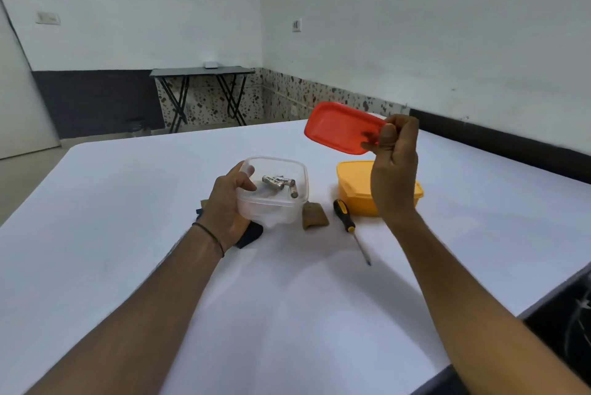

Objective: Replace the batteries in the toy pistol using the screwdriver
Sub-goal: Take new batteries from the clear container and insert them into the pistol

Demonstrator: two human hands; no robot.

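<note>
red rounded plastic lid (342,127) in right hand (395,177), clear tub (283,210) in left hand (224,207)

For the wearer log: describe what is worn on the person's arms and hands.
Both forearms are bare as far as the frame's edge, and no sleeves show. The left hand has no glove, and a thin dark cord circles its wrist. The right hand is also ungloved, with no band or watch at its wrist. No rings show on the fingers in view.
</note>
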